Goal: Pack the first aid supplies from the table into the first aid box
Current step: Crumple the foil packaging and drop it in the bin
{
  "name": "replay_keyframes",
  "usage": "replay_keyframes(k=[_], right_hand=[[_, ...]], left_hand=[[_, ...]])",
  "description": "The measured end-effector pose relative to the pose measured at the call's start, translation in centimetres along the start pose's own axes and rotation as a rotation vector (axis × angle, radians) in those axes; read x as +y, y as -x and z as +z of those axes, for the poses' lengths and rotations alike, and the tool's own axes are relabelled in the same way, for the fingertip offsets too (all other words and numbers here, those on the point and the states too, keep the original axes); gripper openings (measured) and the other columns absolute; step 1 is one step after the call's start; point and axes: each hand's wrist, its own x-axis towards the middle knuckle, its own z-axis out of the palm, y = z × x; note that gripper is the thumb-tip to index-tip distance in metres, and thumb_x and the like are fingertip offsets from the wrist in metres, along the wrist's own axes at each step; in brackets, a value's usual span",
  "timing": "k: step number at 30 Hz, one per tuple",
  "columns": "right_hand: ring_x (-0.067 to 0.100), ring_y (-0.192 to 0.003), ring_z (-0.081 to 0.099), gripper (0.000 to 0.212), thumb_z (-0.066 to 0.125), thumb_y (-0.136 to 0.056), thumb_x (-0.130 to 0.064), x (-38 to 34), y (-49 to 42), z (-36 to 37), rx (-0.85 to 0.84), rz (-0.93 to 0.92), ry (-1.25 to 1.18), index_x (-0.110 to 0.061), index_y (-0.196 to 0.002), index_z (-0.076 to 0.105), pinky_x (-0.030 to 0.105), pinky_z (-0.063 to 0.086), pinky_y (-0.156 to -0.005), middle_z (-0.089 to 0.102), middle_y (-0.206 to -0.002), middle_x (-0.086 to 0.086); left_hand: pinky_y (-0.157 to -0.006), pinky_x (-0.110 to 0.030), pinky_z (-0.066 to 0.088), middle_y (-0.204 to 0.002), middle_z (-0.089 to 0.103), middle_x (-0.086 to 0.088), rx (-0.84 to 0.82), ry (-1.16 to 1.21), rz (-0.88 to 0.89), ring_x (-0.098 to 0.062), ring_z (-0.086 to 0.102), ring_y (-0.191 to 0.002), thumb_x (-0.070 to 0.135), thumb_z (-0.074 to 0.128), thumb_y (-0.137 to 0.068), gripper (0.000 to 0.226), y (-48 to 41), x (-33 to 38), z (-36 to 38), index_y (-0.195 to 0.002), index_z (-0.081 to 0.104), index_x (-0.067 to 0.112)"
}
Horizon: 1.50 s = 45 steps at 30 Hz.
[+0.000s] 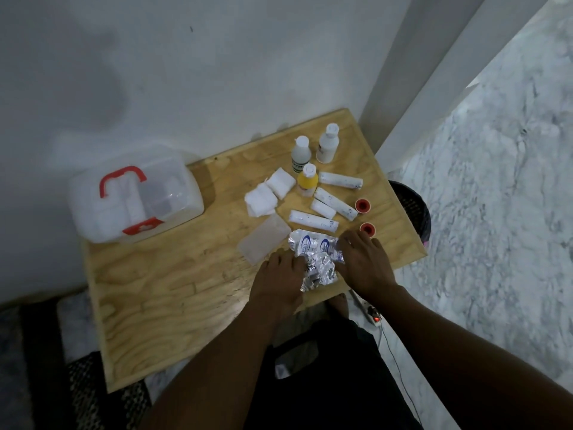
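The clear first aid box (133, 193) with a red handle and red latch stands closed at the table's far left. Silver foil tablet strips (314, 252) lie in a heap near the front right. My left hand (280, 276) and my right hand (362, 262) press on the heap from either side, fingers on the foil. Behind the heap lie several white bandage rolls (313, 220), gauze pads (268, 193), two white bottles (300, 153), a yellow bottle (307, 180), two red tape rolls (361, 205) and a clear flat tray (263, 238).
The wooden table (173, 293) stands against a white wall. A black basket (410, 209) sits on the floor past the right edge. A white power strip (370, 311) with a red light lies on the marble floor below the front edge.
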Motion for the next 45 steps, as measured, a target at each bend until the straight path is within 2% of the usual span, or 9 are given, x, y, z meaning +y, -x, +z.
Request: replay_keyframes(k=[6, 10, 14, 19, 23, 28, 33, 39, 45], right_hand=[[0.030, -0.123, 0.049, 0.074, 0.079, -0.071, -0.049, -0.2, -1.1, -1.0, -0.142, 0.013, -0.045, -0.013, -0.130, 0.051, 0.044, 0.041, -0.100, 0.055, -0.134, 0.011], [0.026, -0.119, 0.049, 0.050, 0.070, -0.081, -0.042, -0.5, -0.5, -1.4, -0.217, 0.019, -0.069, -0.017, -0.122, 0.057, 0.038, 0.042, -0.093, 0.054, -0.129, 0.008], [0.015, -0.085, 0.056, 0.016, 0.052, -0.094, -0.029, -0.6, -0.4, -3.5, -0.214, 0.035, -0.240, -0.018, -0.103, 0.061, 0.025, 0.038, -0.064, 0.064, -0.105, 0.002], [0.026, -0.073, 0.063, 0.010, 0.050, -0.094, -0.027, 1.6, -1.6, -9.0, 0.010, 0.046, -0.173, -0.020, -0.100, 0.055, 0.032, 0.039, -0.055, 0.067, -0.087, 0.005], [0.034, -0.069, 0.061, 0.008, 0.048, -0.093, -0.026, 5.5, -2.6, -14.8, 0.220, 0.208, -0.225, -0.018, -0.094, 0.048, 0.037, 0.046, -0.056, 0.063, -0.079, 0.007], [0.025, -0.063, 0.048, 0.017, 0.055, -0.093, -0.020, 12.0, -1.6, -18.4, 0.351, 0.459, -0.368, -0.015, -0.079, 0.047, 0.024, 0.026, -0.049, 0.054, -0.071, 0.004], [0.029, -0.067, 0.052, 0.016, 0.057, -0.088, -0.016, 19.8, 0.3, -13.9, 0.186, 0.720, -0.491, -0.006, -0.075, 0.059, 0.025, 0.026, -0.047, 0.057, -0.071, 0.010], [0.019, -0.048, 0.033, 0.033, 0.052, -0.084, -0.011, 26.6, -0.2, -2.1, -0.009, 0.833, -0.648, -0.012, -0.056, 0.034, 0.027, 0.021, -0.046, 0.037, -0.054, 0.006], [0.020, -0.050, 0.027, 0.028, 0.052, -0.083, -0.012, 29.2, -3.0, 10.6, -0.118, 0.900, -0.798, -0.011, -0.064, 0.032, 0.031, 0.020, -0.052, 0.029, -0.057, 0.006]], left_hand=[[-0.084, -0.041, 0.048, -0.133, 0.051, -0.013, -0.003, 0.041, 0.000, -0.034, 0.052, -0.115, 0.017, 0.074, -0.081, 0.063, 0.3, -1.2, -0.5, -0.137, 0.047, 0.011], [-0.089, -0.038, 0.047, -0.132, 0.058, -0.011, -0.013, 0.081, 0.005, -0.032, 0.057, -0.117, 0.017, 0.055, -0.096, 0.039, 0.7, -1.2, -1.5, -0.135, 0.052, 0.013], [-0.081, -0.039, 0.053, -0.116, 0.067, -0.008, 0.081, 0.220, 0.003, -0.030, 0.063, -0.103, 0.027, 0.043, -0.100, 0.029, 0.7, -1.4, -4.1, -0.121, 0.061, 0.017], [-0.061, -0.036, 0.050, -0.091, 0.071, -0.004, 0.338, 0.221, 0.105, -0.027, 0.067, -0.082, 0.029, 0.045, -0.095, 0.026, -0.9, -1.0, -8.9, -0.109, 0.065, 0.019], [-0.063, -0.037, 0.052, -0.087, 0.071, 0.000, 0.382, 0.216, 0.127, -0.023, 0.067, -0.080, 0.033, 0.047, -0.095, 0.023, -3.5, 1.0, -14.0, -0.093, 0.066, 0.020], [-0.061, -0.036, 0.051, -0.071, 0.068, 0.000, 0.362, 0.241, 0.165, -0.019, 0.064, -0.067, 0.037, 0.047, -0.094, 0.030, -9.0, 5.7, -18.4, -0.075, 0.061, 0.019], [-0.058, -0.028, 0.042, -0.083, 0.069, 0.002, 0.244, 0.204, 0.252, -0.022, 0.065, -0.078, 0.033, 0.053, -0.093, 0.019, -15.0, 12.7, -18.1, -0.096, 0.068, 0.022], [-0.067, -0.031, 0.046, -0.097, 0.068, 0.004, 0.082, 0.184, 0.241, -0.022, 0.065, -0.086, 0.037, 0.057, -0.092, 0.018, -24.9, 18.7, -12.5, -0.103, 0.064, 0.024], [-0.066, -0.034, 0.045, -0.095, 0.063, -0.002, -0.129, 0.085, 0.164, -0.024, 0.061, -0.083, 0.039, 0.059, -0.087, 0.017, -33.9, 20.3, -5.4, -0.079, 0.054, 0.026]])
